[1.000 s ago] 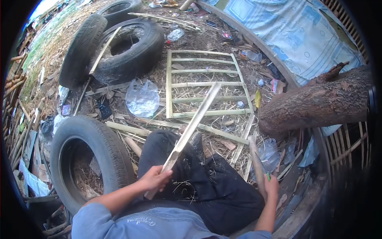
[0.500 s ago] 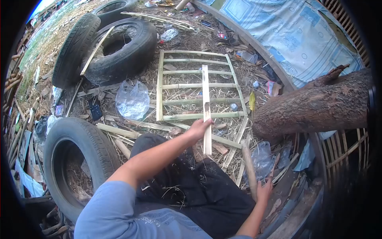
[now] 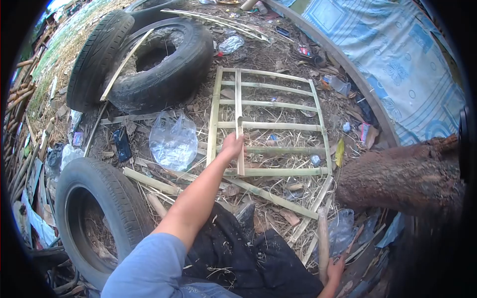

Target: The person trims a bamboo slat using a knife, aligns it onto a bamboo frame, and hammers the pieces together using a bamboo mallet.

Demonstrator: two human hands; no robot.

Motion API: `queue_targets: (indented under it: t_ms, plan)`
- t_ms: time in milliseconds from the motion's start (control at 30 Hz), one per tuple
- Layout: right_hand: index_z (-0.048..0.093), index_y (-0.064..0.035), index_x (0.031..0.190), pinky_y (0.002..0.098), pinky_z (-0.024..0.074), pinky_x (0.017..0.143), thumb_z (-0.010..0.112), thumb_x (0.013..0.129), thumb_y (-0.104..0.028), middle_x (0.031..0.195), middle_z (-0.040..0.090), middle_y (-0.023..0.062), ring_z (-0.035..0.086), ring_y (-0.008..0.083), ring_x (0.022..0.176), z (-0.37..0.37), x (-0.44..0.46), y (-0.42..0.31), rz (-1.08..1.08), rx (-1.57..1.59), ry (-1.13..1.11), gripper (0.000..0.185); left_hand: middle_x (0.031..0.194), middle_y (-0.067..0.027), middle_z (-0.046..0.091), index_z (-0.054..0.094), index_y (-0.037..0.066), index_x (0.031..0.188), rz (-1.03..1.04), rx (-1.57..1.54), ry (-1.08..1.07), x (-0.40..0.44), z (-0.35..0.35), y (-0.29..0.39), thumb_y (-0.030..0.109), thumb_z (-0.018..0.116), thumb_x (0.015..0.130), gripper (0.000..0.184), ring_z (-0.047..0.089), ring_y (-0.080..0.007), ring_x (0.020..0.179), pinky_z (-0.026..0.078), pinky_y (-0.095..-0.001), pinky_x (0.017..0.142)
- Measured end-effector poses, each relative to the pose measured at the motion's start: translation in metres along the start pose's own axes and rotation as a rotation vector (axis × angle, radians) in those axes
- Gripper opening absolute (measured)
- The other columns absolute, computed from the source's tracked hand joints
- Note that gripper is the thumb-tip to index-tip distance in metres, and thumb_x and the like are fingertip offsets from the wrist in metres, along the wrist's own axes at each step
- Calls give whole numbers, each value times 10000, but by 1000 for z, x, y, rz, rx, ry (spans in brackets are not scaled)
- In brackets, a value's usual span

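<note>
Straw-littered ground (image 3: pixel 261 57) spread beyond your dark-clothed legs (image 3: pixel 268 263), and on it the pale slatted frame (image 3: pixel 278 127) lay flat in front of you, probably placed so that the earth bore its weight within your reach. Its six thin crosspieces (image 3: pixel 278 105) looked straw-coloured to greenish, the upper ones faintly bowed to the eye. The loose strip (image 3: pixel 239 102), pale, narrow and straight-edged, reached lengthwise over them, just inside the left rail (image 3: pixel 215 111), apparently turned to run roughly with it; whether it touched the slats could not be told. A rounded stick (image 3: pixel 323 243) showed at your right. Your left hand (image 3: pixel 232 145) grasped the strip toward its near end, a hold that likely steadied it while leaving most of its length uncovered. Your right hand (image 3: pixel 335 269) sat low beside the stick, near a thin brown piece (image 3: pixel 353 243); whether its fingers had closed on anything was unclear. Smallest, a notch (image 3: pixel 240 119) marked the strip just past your left fingers.
</note>
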State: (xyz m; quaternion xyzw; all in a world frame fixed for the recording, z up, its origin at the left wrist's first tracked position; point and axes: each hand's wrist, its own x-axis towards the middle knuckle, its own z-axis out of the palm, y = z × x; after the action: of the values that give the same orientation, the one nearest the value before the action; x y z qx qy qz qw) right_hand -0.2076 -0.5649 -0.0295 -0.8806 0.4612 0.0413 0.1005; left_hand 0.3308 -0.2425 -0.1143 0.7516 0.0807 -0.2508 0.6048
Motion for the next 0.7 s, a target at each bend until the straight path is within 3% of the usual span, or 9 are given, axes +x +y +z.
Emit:
queue_targets:
  t_ms: [67,100,200,367,467,700]
  plan:
    - [518,16,1179,473,414,978,685,826,-183,1151,577,264,535,436,1127,-5,-2,-18,-45,-24,35,438,784,-141,683,507,5,1111,-65,-217,-152,6,-1,-13,299,481,1031,306,688,-233,606,590,-361,545]
    - [520,17,1177,470,417,971,681,831,-183,1144,580,262,540,432,1116,-4,0,-16,-47,-21,44,431,830,-149,688,500,-4,1151,-115,-190,-178,2,-6,-8,306,483,1031,333,705,-246,657,609,-375,595]
    - [524,20,1171,464,428,949,670,844,-181,1124,587,258,554,419,1085,3,10,1,-15,2,-7,411,870,-215,691,509,-58,1200,-178,-163,-164,6,-12,-11,279,536,1006,389,712,-284,669,600,-389,590]
    - [533,26,1160,454,445,914,651,865,-179,1090,600,252,578,398,1032,6,12,11,2,39,-43,378,948,-195,670,414,-53,1289,-200,-176,-225,21,-16,-19,111,339,1030,316,708,-266,768,626,-397,709]
    - [538,29,1154,448,456,893,640,878,-178,1069,608,248,592,386,1000,8,10,17,9,54,-51,359,972,-197,651,366,-52,1323,-235,-346,-211,11,-15,-11,103,313,1037,329,702,-270,797,629,-392,718]
    - [545,35,1127,429,477,840,602,913,-181,1020,622,234,617,350,926,25,22,53,66,104,-169,309,1007,-189,660,345,-29,1365,-197,-328,-207,12,-20,-17,158,322,1060,358,704,-269,836,627,-398,742]
